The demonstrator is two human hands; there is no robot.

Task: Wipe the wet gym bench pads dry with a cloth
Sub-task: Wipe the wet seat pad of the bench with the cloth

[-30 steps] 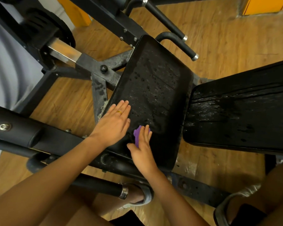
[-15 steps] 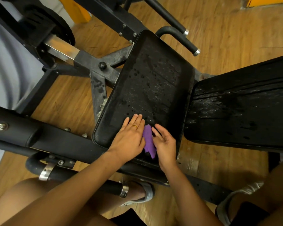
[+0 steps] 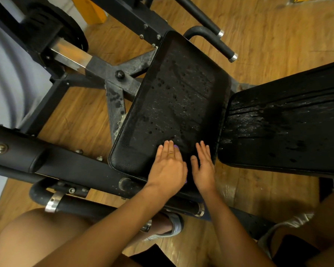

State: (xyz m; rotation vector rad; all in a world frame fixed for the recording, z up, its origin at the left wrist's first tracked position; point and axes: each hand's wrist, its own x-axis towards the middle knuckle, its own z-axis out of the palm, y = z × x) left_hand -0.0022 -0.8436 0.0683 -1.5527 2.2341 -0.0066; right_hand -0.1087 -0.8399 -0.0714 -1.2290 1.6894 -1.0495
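Two black bench pads were in view, both beaded with water: a narrower pad (image 3: pixel 174 97) directly under and ahead of the hands, and a wider pad (image 3: pixel 289 128) to the right of the right hand, set just beside the first with a thin gap between them. There was one cloth (image 3: pixel 176 147), purple, and two hands.

The cloth lay on the near end of the narrower pad, almost wholly covered by the left hand (image 3: pixel 168 166). Only a sliver showed past the fingertips and another speck at the heel of the palm.

The left hand lay flat with its fingers straight and close together, pressing the cloth onto the pad; a ring (image 3: pixel 171 155) sat on one finger. The right hand (image 3: pixel 203 166) was just beside it, apart from the cloth, fingers straight and slightly spread. It appeared to rest on the pad near its right edge, though contact could not be made out for certain. Neither hand gripped anything.
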